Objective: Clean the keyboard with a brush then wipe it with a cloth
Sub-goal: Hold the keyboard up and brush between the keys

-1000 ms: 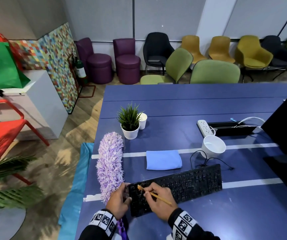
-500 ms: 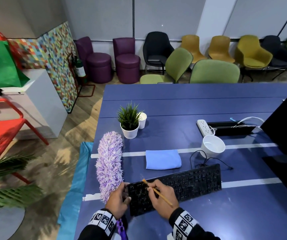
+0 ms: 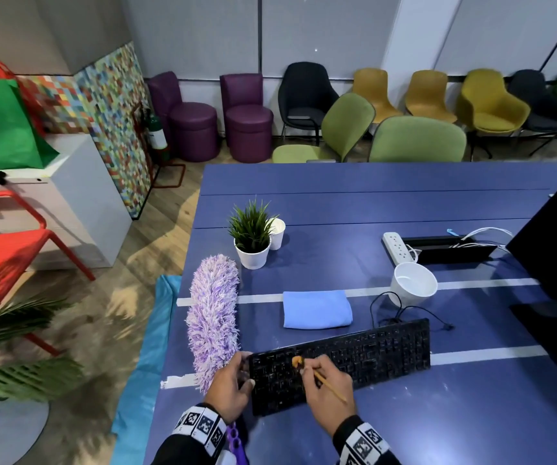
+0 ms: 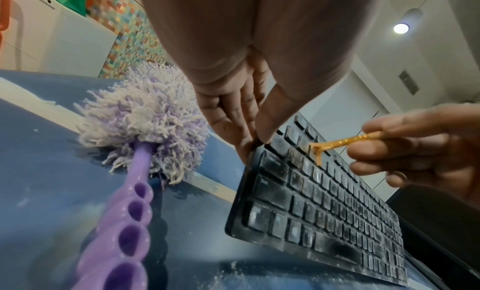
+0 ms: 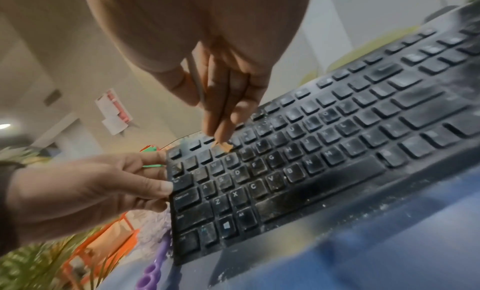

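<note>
Black and dusty, the keyboard [image 3: 341, 362] is lying on the blue worktop [image 3: 371, 209]. The left hand [image 3: 228, 387] is gripping its left edge, fingers [image 4: 233, 118] and thumb clamped on the rim. The right hand [image 3: 329, 387] is pinching a thin orange brush [image 4: 337, 145], bristles touching the upper-left keys just beyond its fingertips. A folded blue cloth [image 3: 317, 309] is sitting past the keyboard, a purple duster [image 3: 213, 317] lying just left of the left hand.

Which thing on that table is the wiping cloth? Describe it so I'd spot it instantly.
Start at the long blue table and find the dusty black keyboard near its front edge. Just behind it lies a folded light-blue cloth, the only flat, soft rectangle, unlike the fluffy purple duster left of it.
</note>
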`<state>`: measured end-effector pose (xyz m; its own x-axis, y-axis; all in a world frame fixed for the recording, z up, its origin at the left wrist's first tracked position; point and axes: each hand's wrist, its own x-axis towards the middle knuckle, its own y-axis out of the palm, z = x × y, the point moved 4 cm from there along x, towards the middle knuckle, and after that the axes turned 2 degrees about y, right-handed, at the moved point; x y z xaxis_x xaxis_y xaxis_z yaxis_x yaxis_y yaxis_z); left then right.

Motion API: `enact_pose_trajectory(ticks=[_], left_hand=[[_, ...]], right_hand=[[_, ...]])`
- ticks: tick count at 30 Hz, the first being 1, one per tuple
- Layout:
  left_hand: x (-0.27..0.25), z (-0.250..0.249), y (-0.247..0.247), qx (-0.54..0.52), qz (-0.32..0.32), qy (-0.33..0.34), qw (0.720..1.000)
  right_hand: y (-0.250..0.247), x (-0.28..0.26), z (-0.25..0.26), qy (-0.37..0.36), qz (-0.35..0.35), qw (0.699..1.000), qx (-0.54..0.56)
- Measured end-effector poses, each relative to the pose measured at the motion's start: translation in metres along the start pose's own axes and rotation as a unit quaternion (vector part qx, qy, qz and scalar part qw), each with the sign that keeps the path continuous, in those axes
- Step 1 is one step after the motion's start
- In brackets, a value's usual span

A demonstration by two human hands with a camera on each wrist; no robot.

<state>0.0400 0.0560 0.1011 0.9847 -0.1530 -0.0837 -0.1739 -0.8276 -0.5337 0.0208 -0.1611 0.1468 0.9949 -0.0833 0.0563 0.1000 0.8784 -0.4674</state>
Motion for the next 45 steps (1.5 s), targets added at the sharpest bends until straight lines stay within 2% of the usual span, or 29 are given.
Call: enact_pose_trajectory(ticks=[5,8,12,15,18,21,25,26,28,31,35,39,43,45], left_hand=[[0.0,0.005,0.002,0.009,0.001,0.001,1.0],[0.001,0.004,0.002,0.001,0.0,-0.005,1.0],[0.001,0.004,0.001,0.007,-0.001,-0.001,1.0],[0.002,0.005,0.002,0.006,-0.004,0.004,1.0],[0.002,0.006,0.001,0.005,-0.007,0.001,1.0],[0.001,0.005,0.002,0.007,-0.003,0.004,1.0],[-0.001,0.004,0.001,0.008,-0.003,0.004,1.0],[-0.002,0.004,0.001,0.007,-0.004,0.007,1.0],[0.0,0.004,0.001,0.005,-0.003,0.01,1.0],[0.002,0.005,0.001,0.006,-0.005,0.007,1.0],[0.003,0.007,0.0,0.018,-0.005,0.019,1.0],[0.003,0.008,0.0,0.019,-0.002,0.013,1.0],[0.003,0.01,0.0,0.022,-0.009,0.026,0.999],[0.004,0.011,0.0,0.025,-0.006,0.025,0.999]], right_hand=[[0.024,-0.001,0.012,-0.019,0.153,0.988,-0.014],[0.022,0.003,0.01,-0.006,0.11,0.994,0.0],[0.031,-0.003,0.02,-0.019,0.173,0.985,-0.02],[0.024,-0.001,0.022,-0.043,0.105,0.993,-0.016],[0.027,-0.001,0.023,-0.044,0.125,0.991,-0.035],[0.024,0.003,0.021,-0.028,0.097,0.995,-0.027],[0.029,0.0,0.021,-0.036,0.174,0.983,-0.037],[0.028,0.0,0.021,-0.045,0.166,0.984,-0.035],[0.022,0.003,0.022,-0.058,0.107,0.992,-0.028],[0.018,0.008,0.019,-0.041,0.047,0.998,-0.032],[0.033,0.002,0.033,-0.082,0.136,0.987,-0.024],[0.031,0.007,0.032,-0.075,0.088,0.993,-0.017],[0.048,0.001,0.04,-0.093,0.185,0.978,-0.019],[0.047,0.002,0.041,-0.089,0.174,0.981,-0.016]])
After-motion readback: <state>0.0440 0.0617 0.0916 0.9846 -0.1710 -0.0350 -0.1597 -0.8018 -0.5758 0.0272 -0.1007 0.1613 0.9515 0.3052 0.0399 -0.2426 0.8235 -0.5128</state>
